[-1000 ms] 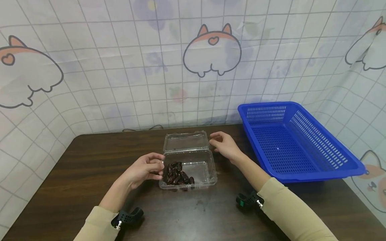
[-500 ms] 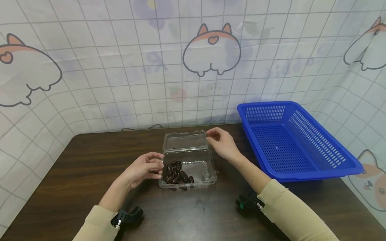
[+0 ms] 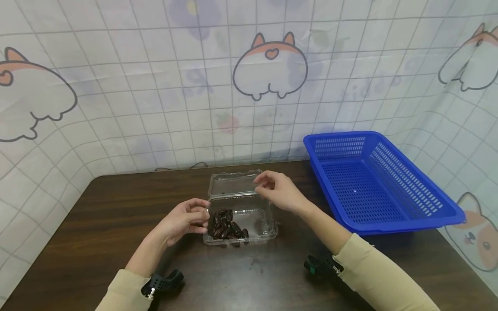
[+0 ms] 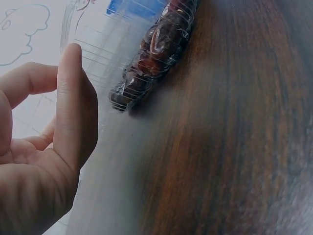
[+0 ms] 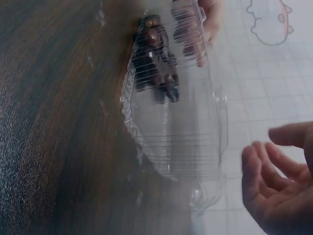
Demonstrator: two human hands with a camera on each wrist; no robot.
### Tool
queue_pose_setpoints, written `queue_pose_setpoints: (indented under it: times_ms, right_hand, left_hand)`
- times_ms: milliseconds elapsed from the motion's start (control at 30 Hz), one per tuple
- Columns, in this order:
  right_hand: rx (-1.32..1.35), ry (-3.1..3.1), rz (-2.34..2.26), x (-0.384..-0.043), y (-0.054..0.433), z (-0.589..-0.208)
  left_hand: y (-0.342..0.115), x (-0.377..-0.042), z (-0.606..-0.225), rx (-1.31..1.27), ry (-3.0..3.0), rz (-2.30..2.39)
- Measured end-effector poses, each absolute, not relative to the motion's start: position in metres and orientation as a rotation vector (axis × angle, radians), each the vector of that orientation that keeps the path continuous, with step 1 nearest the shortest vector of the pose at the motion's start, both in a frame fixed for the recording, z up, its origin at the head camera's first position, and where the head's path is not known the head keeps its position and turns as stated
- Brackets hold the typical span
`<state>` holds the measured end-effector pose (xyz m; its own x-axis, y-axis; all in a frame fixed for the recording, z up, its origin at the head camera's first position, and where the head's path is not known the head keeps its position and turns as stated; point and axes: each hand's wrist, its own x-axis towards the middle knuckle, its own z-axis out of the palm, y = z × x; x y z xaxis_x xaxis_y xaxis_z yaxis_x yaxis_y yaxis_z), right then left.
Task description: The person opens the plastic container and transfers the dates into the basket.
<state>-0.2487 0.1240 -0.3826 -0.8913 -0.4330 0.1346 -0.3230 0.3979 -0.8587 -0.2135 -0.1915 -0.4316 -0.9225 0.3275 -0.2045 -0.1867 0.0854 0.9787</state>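
A clear plastic clamshell box stands on the table with its lid folded back toward the wall. Several dark, glossy dates lie in the left part of its base. My left hand rests at the box's left side, fingers loosely bent against or very near the wall. In the left wrist view the left thumb is extended beside the box. Over the right end of the lid hovers my right hand, its fingers loosely bent with nothing between them; the right wrist view shows these fingers apart from the plastic.
A blue perforated plastic basket stands at the table's right side. The dark wooden table backs onto a white gridded wall cloth with cartoon animal prints. A thin dark cable shows at the rear edge.
My right hand has moved left, from beside the lid's right edge to over its right end. The left hand, box and dates stay in place.
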Motion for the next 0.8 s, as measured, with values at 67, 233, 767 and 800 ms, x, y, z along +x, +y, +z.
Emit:
queue_pose_setpoints:
  times_ms: [67, 233, 767, 800]
  right_hand:
    - [-0.732, 2.494, -1.443, -0.247, 0.123, -0.381]
    - [-0.85, 2.413, -1.265, -0.244, 0.121, -0.38]
    - [-0.922, 2.275, -1.043, -0.239, 0.111, -0.38]
    - [-0.928, 2.268, -1.033, -0.238, 0.11, -0.38]
  left_hand:
    - [-0.192, -0.213, -0.431, 0.137, 1.999, 1.895]
    - [-0.193, -0.213, -0.431, 0.139, 2.003, 1.888]
    - [-0.194, -0.212, -0.431, 0.172, 1.969, 1.897]
    - [-0.194, -0.211, -0.431, 0.173, 1.967, 1.896]
